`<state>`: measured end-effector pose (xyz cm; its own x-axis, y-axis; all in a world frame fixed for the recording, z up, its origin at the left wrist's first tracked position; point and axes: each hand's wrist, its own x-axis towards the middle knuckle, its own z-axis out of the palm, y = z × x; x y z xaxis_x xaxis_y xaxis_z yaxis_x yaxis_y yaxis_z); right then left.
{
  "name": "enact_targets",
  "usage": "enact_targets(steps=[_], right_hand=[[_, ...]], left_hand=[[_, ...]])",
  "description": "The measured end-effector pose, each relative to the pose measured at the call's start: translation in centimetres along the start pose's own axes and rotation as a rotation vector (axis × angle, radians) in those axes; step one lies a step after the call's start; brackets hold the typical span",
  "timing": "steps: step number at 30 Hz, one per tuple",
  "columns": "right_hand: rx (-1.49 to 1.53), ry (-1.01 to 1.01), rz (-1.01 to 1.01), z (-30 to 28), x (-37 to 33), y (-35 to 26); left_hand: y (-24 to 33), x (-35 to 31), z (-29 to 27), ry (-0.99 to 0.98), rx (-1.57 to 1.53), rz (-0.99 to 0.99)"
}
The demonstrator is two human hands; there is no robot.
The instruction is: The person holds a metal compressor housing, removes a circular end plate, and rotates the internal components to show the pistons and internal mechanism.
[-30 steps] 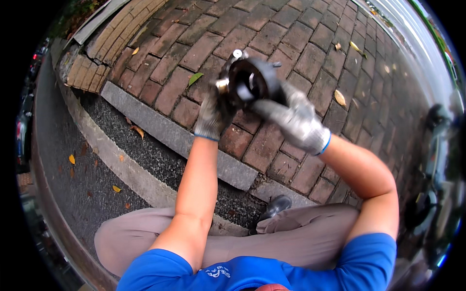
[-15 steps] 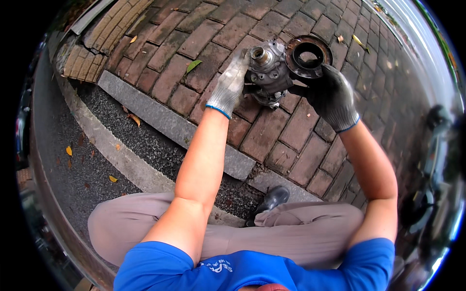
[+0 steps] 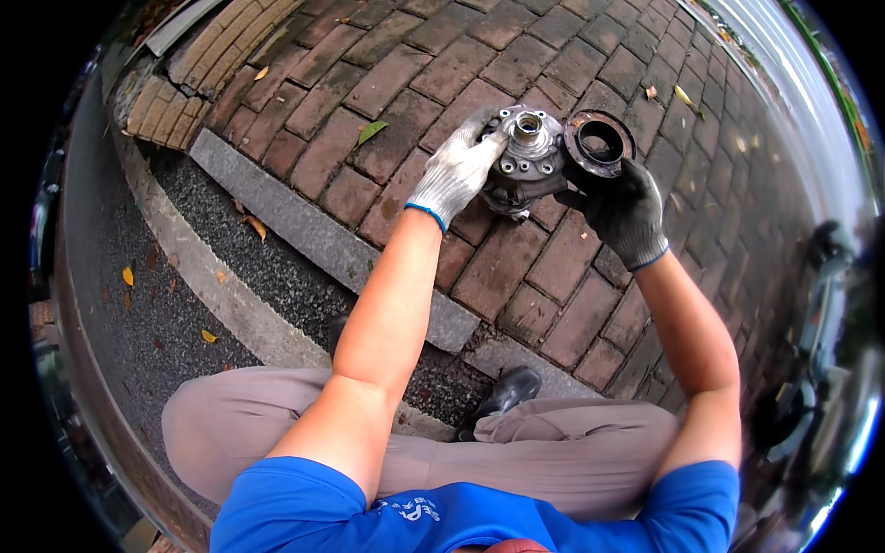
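Between my gloved hands is a grey cast-metal housing [image 3: 525, 168], with a raised hollow neck and several bolt holes on its upper face. My left hand [image 3: 461, 170], in a whitish knit glove with a blue cuff, is closed around its left side; some fingertips are hidden behind it. Just right of the housing, a dark round metal ring [image 3: 590, 157] with a wide flange and large centre hole is held tilted. The lower right of that ring is in the closed grip of my right hand [image 3: 631, 217], whose glove is blackened. Ring and housing nearly touch.
Red-brown brick paving [image 3: 406, 120] lies under the parts, with scattered leaves. A grey kerb strip [image 3: 341, 249] borders dark gravelly asphalt at left. My bent legs [image 3: 553, 452] and a black shoe [image 3: 510, 392] are close below. A vehicle-like shiny shape runs along the right edge.
Both hands have come slightly lower in the picture with the parts. The housing has tipped so its face shows more fully, and it has shifted right. The ring remains in my right hand.
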<state>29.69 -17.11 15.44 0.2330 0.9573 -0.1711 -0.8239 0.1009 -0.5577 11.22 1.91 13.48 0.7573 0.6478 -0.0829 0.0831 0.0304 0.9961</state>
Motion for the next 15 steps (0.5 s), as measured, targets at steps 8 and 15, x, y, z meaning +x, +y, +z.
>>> enact_targets(steps=[8, 15], right_hand=[[-0.023, 0.075, 0.02, -1.3, 0.4, 0.9], [0.01, 0.117, 0.041, -2.1, 0.4, 1.6]], left_hand=[[-3.7, 1.0, 0.3, 0.053, 0.114, 0.037], [-5.3, 1.2, 0.1, 0.049, 0.162, 0.02]])
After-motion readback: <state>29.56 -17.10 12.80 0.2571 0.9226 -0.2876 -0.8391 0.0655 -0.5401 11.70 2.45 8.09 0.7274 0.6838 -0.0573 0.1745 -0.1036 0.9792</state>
